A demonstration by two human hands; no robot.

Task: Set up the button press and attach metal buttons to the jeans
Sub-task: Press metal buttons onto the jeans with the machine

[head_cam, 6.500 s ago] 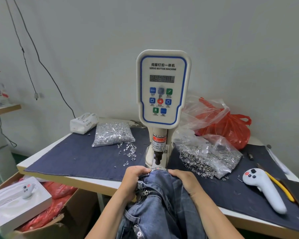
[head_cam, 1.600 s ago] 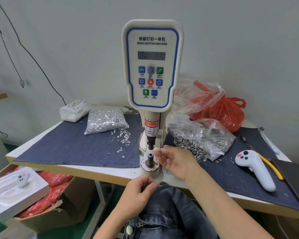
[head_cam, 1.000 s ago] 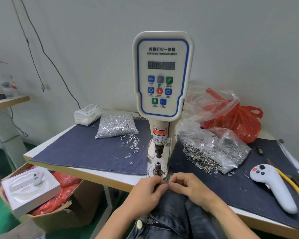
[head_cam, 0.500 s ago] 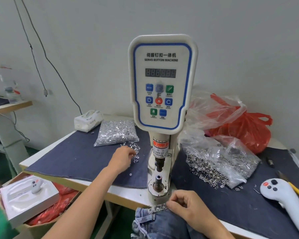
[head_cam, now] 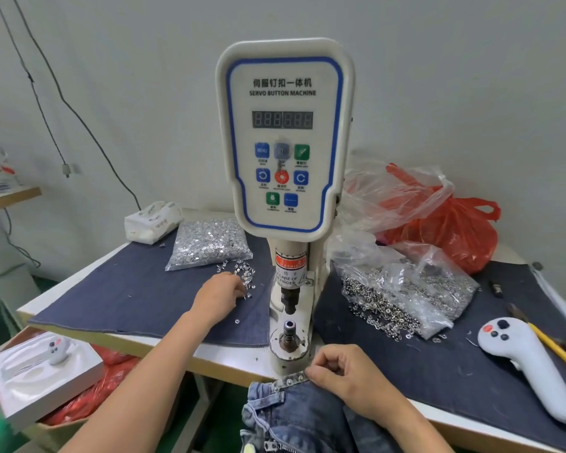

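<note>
head view: left hand (head_cam: 217, 297) picks among loose tacks (head_cam: 244, 276) (grasp unclear); right hand (head_cam: 347, 376) pinches the jeans waistband (head_cam: 291, 382) below the servo button machine (head_cam: 285, 178).

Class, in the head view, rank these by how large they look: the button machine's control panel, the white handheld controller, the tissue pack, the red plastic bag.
1. control panel
2. red plastic bag
3. white handheld controller, though it lies nearer the camera than the bag, so its true rank is unsure
4. tissue pack
</note>
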